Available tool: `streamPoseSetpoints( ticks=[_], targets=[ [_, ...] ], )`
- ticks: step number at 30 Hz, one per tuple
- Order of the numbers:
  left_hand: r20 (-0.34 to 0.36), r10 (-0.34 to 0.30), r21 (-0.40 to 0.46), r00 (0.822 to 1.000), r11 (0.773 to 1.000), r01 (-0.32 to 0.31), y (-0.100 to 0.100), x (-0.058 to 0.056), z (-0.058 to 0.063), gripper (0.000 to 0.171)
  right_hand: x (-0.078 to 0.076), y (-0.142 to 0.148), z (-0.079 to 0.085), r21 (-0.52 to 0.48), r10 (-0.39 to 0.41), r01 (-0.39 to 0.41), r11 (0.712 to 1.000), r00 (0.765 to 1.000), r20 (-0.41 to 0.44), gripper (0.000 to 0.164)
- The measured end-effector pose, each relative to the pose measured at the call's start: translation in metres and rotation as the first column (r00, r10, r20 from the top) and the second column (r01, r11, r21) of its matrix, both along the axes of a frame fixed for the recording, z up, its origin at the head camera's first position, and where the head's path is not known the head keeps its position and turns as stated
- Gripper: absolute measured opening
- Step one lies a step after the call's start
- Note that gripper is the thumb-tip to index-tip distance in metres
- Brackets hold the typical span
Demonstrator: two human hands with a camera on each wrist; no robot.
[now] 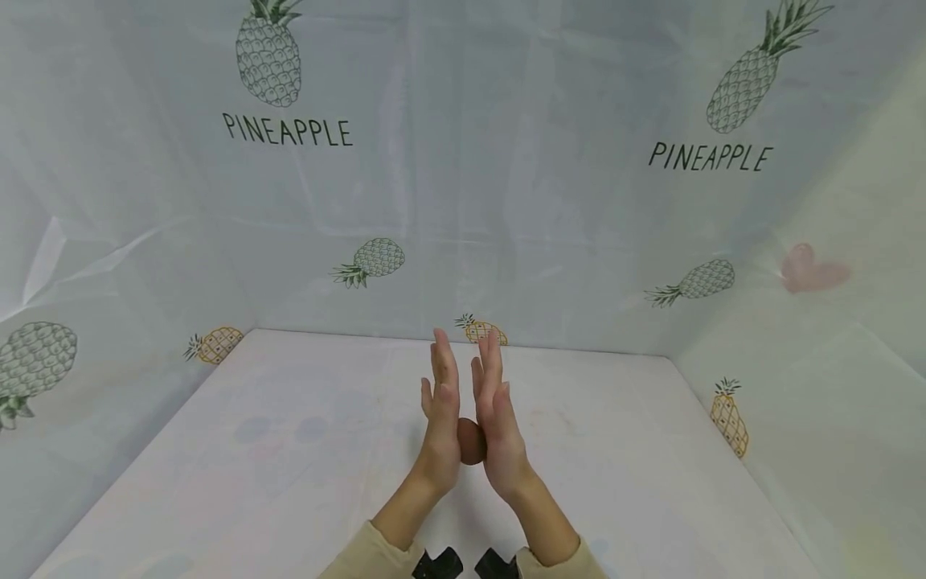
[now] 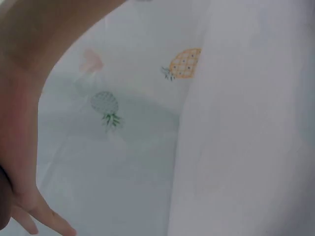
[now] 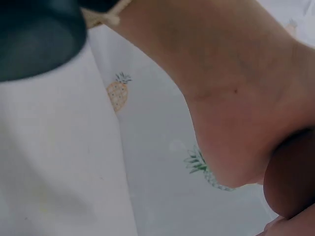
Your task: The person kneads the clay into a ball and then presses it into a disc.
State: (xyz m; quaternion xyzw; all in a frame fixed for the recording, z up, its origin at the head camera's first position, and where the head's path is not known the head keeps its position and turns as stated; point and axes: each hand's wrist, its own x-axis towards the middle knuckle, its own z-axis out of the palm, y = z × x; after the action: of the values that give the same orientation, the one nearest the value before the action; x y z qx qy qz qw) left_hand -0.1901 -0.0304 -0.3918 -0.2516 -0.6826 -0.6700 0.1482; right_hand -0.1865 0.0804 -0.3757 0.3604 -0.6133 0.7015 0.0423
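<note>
A smooth brown ball, like a lump of clay, sits between the two palms over the white table. My left hand presses it from one side, its fingers straight and pointing up and away. From the other side my right hand presses with straight fingers too. The heels of both palms lie nearest the ball, and the fingertips stand a little apart. In the right wrist view the brown ball shows at the right edge, against a palm. Only a dark sliver of the ball appears in the left wrist view.
The white tabletop spreads around both arms. Pale sheeting printed with pineapples rises behind it and along both sides. Black wrist devices sit by the light sleeves at the bottom edge.
</note>
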Motion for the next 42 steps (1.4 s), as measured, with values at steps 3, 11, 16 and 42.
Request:
streamPoseSetpoints(
  ticks=[3, 11, 16, 42],
  targets=[
    [-0.043, -0.022, -0.005, 0.999, 1.0, 0.022, 0.003, 0.005, 0.001, 0.069, -0.003, 0.003, -0.001, -0.007, -0.012, 0.012, 1.0, 1.0, 0.008, 0.061],
    [-0.15, 0.005, -0.007, 0.989, 1.0, -0.006, 0.003, 0.007, 0.001, 0.07, -0.011, -0.001, -0.009, 0.001, 0.023, -0.024, 1.0, 0.993, 0.115, 0.061],
    [-0.111, 0.044, 0.017, 0.993, 0.999, -0.042, 0.002, 0.002, -0.002, 0.071, -0.009, -0.008, -0.013, 0.028, -0.037, 0.033, 0.999, 0.983, 0.182, 0.061],
    [-0.071, 0.123, 0.106, 0.99, 0.988, -0.115, 0.003, -0.006, -0.01, 0.074, -0.003, -0.016, -0.016, 0.235, -0.3, 0.236, 0.943, 0.909, 0.29, 0.053]
  ],
)
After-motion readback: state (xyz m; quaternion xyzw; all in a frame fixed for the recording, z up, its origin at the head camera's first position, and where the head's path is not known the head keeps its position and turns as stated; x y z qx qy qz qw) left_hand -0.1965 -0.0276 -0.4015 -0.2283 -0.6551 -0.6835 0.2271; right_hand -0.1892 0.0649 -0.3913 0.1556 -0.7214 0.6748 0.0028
